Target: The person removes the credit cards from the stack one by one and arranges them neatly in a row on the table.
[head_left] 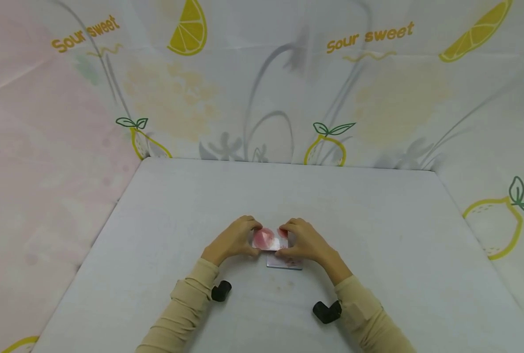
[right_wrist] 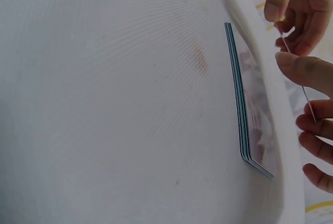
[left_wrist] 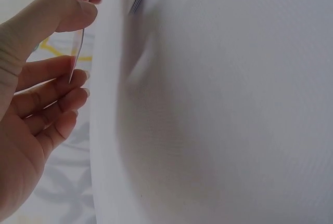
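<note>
A thin, glossy card [head_left: 263, 239] with pink round shapes on it spans the gap between both hands. My left hand [head_left: 237, 240] pinches its left end, thumb on the near edge and fingertips [left_wrist: 78, 78] at the far edge. At the other end, my right hand [head_left: 308, 241] grips it the same way, with the thumb [right_wrist: 299, 68] and fingers on opposite edges. Seen edge-on in the left wrist view, the card [left_wrist: 79, 42] bows slightly. Just below it, nearer the body, a small stack of similar cards [head_left: 284, 263] lies flat on the table, partly covered by the right hand.
The white table [head_left: 178, 196] stretches to a hanging cloth backdrop [head_left: 253, 88] printed with lemons and lettering. A small black device [head_left: 221, 291] sits by the left sleeve, another black device [head_left: 327, 312] by the right one. Faint brownish marks [right_wrist: 199, 59] show on the tabletop near the stack.
</note>
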A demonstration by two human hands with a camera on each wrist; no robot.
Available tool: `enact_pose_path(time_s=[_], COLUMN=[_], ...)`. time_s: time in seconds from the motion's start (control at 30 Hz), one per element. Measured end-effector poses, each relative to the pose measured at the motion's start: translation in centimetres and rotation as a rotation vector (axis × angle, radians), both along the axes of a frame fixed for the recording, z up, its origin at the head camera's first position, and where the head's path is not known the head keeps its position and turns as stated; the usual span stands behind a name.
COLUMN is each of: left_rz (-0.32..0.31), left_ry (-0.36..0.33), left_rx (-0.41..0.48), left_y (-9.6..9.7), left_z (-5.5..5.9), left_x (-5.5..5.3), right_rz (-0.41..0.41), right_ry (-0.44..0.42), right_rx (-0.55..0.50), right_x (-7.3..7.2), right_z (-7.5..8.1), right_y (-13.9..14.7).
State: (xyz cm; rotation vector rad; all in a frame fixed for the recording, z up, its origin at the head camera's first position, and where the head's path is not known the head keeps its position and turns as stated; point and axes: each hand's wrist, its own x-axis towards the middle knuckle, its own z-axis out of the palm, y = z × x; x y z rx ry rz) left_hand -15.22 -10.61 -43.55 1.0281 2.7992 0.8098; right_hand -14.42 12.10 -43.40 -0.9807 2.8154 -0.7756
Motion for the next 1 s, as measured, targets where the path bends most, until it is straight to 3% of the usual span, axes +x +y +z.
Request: enact_pose_path(time_s=[0.7, 1.0], left_rz=[0.063, 0.065], left_ry=[-0.047, -0.02], left_rx=[-0.003, -0.015], left_y=[-1.2, -1.6], left_z=[0.2, -0.2], left_x=[0.1, -0.1], right_rz=[-0.025, -0.044], right_ry=[0.0, -0.022], right_rx=[-0.001, 0.014], right_x=[-0.9, -1.2], right_z=[-0.9, -1.0], right_y=[-1.4, -2.0])
